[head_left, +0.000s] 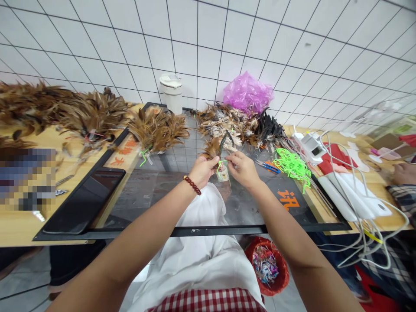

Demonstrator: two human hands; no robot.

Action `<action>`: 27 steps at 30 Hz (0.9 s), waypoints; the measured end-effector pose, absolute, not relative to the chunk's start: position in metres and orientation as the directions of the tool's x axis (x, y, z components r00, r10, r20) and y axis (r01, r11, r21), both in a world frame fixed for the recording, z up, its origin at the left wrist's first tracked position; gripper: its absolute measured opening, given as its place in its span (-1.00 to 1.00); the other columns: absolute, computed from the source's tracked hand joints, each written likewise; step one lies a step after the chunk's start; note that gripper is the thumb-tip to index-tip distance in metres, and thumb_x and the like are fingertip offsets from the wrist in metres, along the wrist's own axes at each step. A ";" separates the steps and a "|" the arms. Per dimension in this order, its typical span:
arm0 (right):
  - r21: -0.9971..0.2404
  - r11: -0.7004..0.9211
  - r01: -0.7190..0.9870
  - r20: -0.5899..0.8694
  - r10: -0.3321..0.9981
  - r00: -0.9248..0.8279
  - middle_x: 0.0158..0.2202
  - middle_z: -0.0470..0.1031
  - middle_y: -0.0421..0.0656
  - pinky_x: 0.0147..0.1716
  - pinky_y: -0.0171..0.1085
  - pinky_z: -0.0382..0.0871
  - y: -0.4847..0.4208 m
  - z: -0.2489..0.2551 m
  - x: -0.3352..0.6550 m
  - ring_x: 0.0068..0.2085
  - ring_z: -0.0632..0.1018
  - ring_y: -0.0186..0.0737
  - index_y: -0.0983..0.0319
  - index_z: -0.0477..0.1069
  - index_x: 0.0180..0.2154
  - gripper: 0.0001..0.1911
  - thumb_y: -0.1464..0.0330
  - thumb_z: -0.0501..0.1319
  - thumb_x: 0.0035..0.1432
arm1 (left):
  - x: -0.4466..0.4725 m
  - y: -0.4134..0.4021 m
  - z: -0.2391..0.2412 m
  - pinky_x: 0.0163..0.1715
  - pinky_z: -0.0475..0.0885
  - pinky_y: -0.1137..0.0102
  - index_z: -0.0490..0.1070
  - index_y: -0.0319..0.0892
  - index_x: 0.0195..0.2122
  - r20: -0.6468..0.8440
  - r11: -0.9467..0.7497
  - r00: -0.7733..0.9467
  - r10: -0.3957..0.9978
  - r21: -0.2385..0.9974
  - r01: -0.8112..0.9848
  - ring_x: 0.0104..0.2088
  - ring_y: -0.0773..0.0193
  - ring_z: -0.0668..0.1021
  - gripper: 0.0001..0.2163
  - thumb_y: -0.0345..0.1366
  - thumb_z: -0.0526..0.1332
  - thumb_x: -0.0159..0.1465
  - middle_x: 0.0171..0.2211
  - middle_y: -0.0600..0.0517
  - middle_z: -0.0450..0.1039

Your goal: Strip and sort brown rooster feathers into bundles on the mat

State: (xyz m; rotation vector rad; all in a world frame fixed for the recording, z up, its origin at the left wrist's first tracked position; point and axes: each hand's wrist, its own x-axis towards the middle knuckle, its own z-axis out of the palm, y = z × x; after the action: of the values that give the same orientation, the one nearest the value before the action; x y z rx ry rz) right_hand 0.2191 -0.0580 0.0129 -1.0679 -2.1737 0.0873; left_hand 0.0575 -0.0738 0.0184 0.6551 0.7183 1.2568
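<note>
My left hand, with a dark red bead bracelet at the wrist, is closed on a small bunch of brown feathers. A dark feather stands up from the bunch. My right hand is close beside it, thumb and finger pinched on a bright green string at the base of the feathers. Just below, between the hands, is a small pale patterned object, whose kind I cannot make out. Both hands are above the glass-topped board.
Feather bundles and loose feathers lie behind my hands, near a white lidded cup and purple bag. Rightward are blue-handled snips, green strings, cables and another person's hand. A phone lies left, a red bin below.
</note>
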 end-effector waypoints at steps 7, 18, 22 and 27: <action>-0.379 0.635 0.673 0.563 0.735 -0.377 -0.38 0.42 -0.11 -0.32 -0.29 0.32 -0.054 0.003 0.213 -0.33 0.45 -0.24 0.21 0.49 -0.28 -0.76 0.48 0.08 0.09 | 0.056 -0.073 0.019 -0.43 0.37 0.42 0.36 -0.31 -0.47 -0.084 0.223 0.241 0.967 0.736 -0.639 -0.55 0.40 0.46 -0.80 -0.43 0.38 -0.05 -0.57 0.05 0.41; -0.371 0.692 0.619 0.586 0.692 -0.422 -0.32 0.41 -0.08 -0.25 -0.26 0.36 -0.059 0.004 0.214 -0.28 0.45 -0.23 0.21 0.44 -0.21 -0.75 0.48 0.04 0.14 | 0.057 -0.072 0.020 -0.41 0.39 0.46 0.29 -0.26 -0.47 -0.151 0.255 0.220 0.964 0.764 -0.593 -0.50 0.42 0.50 -0.67 -0.46 0.44 -0.18 -0.54 0.11 0.42; -0.444 0.675 0.589 0.574 0.719 -0.392 -0.32 0.44 -0.08 -0.25 -0.26 0.38 -0.057 0.003 0.216 -0.28 0.47 -0.24 0.21 0.44 -0.24 -0.76 0.50 0.04 0.14 | 0.050 -0.064 0.027 -0.45 0.39 0.46 0.35 -0.30 -0.53 -0.180 0.305 0.286 0.941 0.816 -0.491 -0.54 0.40 0.48 -0.72 -0.43 0.45 -0.19 -0.58 0.07 0.42; -0.520 0.659 0.544 0.506 0.750 -0.425 -0.37 0.47 -0.12 -0.27 -0.26 0.38 -0.059 0.002 0.214 -0.29 0.49 -0.23 0.19 0.43 -0.34 -0.74 0.57 0.04 0.08 | 0.031 -0.068 0.027 -0.47 0.37 0.44 0.44 -0.34 -0.54 -0.193 0.331 0.342 0.920 0.849 -0.412 -0.55 0.36 0.48 -0.72 -0.41 0.48 -0.27 -0.57 -0.01 0.46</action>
State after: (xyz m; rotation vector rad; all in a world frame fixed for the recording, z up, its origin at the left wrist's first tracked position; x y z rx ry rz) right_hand 0.2136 -0.0591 0.0022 -0.9973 -2.1366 0.3595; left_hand 0.0313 -0.0684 0.0267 0.7914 0.7746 0.9946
